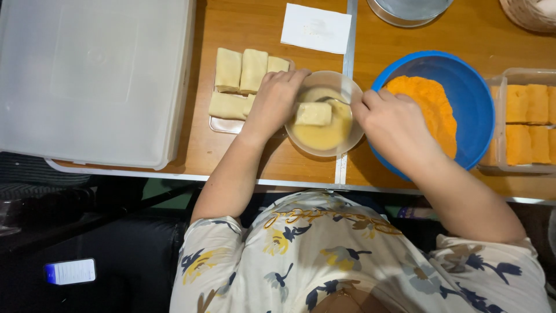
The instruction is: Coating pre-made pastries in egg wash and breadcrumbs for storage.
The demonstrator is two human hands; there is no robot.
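Our floral shirt [324, 261] fills the bottom of the view. Above it, our left hand [277, 99] curls over the rim of a small clear bowl [353, 93] of pale yellow batter, fingers closed on a folded pastry roll [313, 113] lying in the liquid. Our right hand [394, 122] pinches a spoon [331, 100] dipped in the same bowl. Plain rolls [243, 72] wait on a tray just left; a blue bowl [472, 98] of orange crumbs sits right, beside a container of coated rolls [527, 124].
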